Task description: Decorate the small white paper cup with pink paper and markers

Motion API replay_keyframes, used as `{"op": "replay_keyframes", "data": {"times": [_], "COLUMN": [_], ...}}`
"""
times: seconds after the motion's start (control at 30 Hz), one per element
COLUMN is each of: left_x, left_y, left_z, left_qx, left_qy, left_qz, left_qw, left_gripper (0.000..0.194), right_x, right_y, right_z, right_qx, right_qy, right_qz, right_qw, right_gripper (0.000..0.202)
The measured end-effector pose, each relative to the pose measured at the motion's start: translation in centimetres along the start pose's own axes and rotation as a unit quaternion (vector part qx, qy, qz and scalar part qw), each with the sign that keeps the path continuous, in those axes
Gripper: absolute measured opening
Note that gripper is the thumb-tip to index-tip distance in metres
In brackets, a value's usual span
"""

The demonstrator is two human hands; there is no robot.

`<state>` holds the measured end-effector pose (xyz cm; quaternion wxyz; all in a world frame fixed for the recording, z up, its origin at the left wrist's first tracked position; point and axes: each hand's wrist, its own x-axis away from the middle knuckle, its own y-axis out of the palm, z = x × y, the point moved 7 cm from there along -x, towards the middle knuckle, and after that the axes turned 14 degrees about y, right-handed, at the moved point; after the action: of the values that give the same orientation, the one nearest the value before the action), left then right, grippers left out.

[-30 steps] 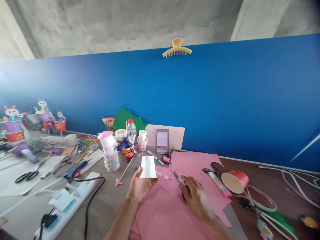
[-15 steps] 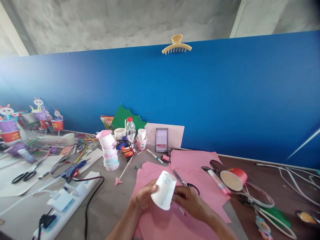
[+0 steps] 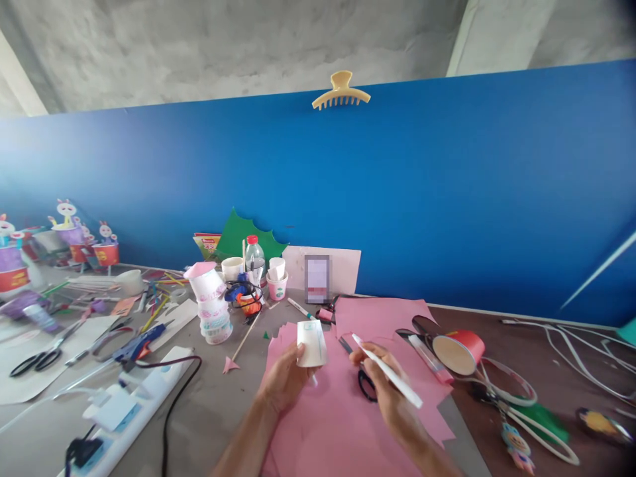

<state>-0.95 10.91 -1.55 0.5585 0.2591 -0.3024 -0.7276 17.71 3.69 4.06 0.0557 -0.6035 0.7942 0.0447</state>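
My left hand (image 3: 284, 379) is closed around a white paper cup (image 3: 312, 344) with faint teal lines drawn on its side. Beneath the cup a small white piece pokes out near my fingers, too small to name. My right hand (image 3: 382, 377) grips a white marker pen (image 3: 395, 375), its tip pointing up and left toward the cup but apart from it. Both hands are above a stack of pink paper (image 3: 322, 430). Black-handled scissors (image 3: 366, 386) lie on the paper, partly hidden by my right hand.
A stack of decorated cups (image 3: 214, 311) stands left of the paper, near a water bottle (image 3: 255, 255). A power strip (image 3: 144, 391) with a black cord and a blue glue gun (image 3: 142, 341) occupy the left. On the right lies a red cup (image 3: 460, 351). A blue partition (image 3: 422, 185) rises behind.
The cup has tipped and moved slightly up and left in my left hand. My right hand has drawn away from the cup and now shows the marker pen in its fingers.
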Motion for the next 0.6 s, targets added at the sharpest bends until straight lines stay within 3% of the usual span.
{"op": "replay_keyframes", "data": {"times": [0.13, 0.3, 0.47, 0.6], "left_x": [0.3, 0.5, 0.7, 0.7], "left_y": [0.8, 1.8, 2.6, 3.1], "left_z": [0.4, 0.7, 0.8, 0.8], "left_qx": [-0.034, -0.062, -0.078, -0.080], "left_qy": [-0.004, 0.007, 0.004, 0.001], "left_qz": [-0.035, -0.061, -0.084, -0.099], "left_qw": [0.999, 0.996, 0.993, 0.992], "left_gripper": [0.033, 0.031, 0.046, 0.055], "right_x": [1.6, 2.4, 2.6, 2.5], "right_y": [0.9, 1.6, 2.3, 2.1], "right_z": [-0.6, 0.5, -0.3, -0.8], "right_qx": [0.054, 0.041, 0.033, 0.042], "right_qy": [-0.080, -0.077, -0.094, -0.110], "right_qz": [-0.033, -0.033, -0.067, -0.060], "right_qw": [0.995, 0.996, 0.993, 0.991], "right_gripper": [0.041, 0.034, 0.025, 0.022]}}
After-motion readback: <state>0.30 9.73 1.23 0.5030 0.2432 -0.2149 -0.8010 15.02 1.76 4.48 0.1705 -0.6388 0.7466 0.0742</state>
